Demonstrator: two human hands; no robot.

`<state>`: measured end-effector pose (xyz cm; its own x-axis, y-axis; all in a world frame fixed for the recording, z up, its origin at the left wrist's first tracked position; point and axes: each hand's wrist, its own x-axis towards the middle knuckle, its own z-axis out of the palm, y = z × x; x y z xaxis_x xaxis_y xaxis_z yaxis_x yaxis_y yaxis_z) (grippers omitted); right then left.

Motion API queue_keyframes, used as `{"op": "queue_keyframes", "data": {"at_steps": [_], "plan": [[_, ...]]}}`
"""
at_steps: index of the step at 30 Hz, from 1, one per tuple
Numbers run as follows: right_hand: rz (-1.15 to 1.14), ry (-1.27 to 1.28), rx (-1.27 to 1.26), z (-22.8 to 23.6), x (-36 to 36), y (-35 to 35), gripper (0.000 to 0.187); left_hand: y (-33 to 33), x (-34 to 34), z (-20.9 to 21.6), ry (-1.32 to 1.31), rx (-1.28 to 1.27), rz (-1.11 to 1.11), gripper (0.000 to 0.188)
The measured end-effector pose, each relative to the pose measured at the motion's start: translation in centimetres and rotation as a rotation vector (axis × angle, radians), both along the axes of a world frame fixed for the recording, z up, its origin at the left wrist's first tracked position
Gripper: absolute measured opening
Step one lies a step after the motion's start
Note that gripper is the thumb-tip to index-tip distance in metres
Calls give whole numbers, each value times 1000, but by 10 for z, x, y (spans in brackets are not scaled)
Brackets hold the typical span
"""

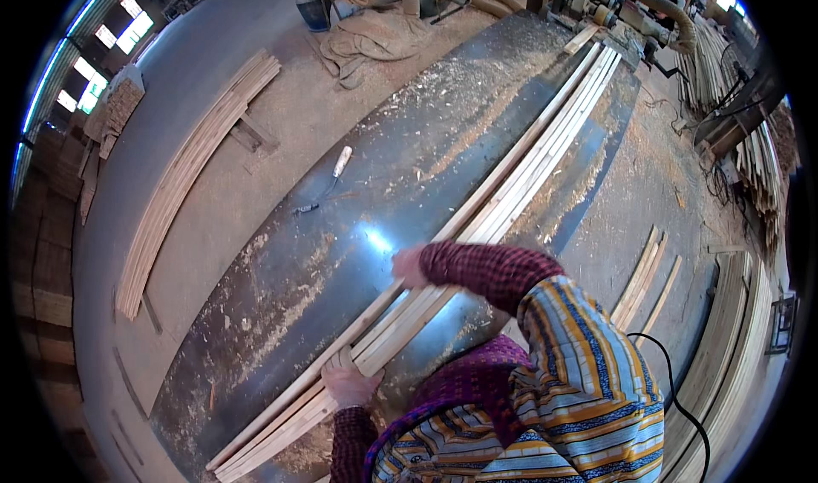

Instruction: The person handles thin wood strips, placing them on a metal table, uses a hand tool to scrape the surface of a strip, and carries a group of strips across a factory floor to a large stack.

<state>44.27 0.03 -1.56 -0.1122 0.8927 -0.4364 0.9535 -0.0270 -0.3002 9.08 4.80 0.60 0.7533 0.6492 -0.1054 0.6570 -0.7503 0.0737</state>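
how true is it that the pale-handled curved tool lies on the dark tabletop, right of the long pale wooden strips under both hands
Wrong side: the head view shows the tool left of those strips, on the tabletop.

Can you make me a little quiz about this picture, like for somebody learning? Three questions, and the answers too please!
1. True or false: the pale-handled tool lies on the dark table, apart from the wooden strips.
2. Fill the gap: the sleeve by the right hand has a ____ pattern.
3. Which is nearest the picture's bottom edge?
A) the right hand
B) the pale-handled tool
C) the left hand

Key: 1. True; 2. checked; 3. C
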Motion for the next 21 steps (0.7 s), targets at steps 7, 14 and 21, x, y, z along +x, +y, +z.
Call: {"op": "queue_keyframes", "data": {"at_steps": [7,14,21], "plan": [[-292,295,62,11,32,-49,43,-12,7,15,-56,154,-73,113],[-394,144,102,39,9,-67,55,0,25,36,300,-30,-19,130],[-332,-112,173,36,-4,-68,61,-2,31,39,355,-19,7,129]]}}
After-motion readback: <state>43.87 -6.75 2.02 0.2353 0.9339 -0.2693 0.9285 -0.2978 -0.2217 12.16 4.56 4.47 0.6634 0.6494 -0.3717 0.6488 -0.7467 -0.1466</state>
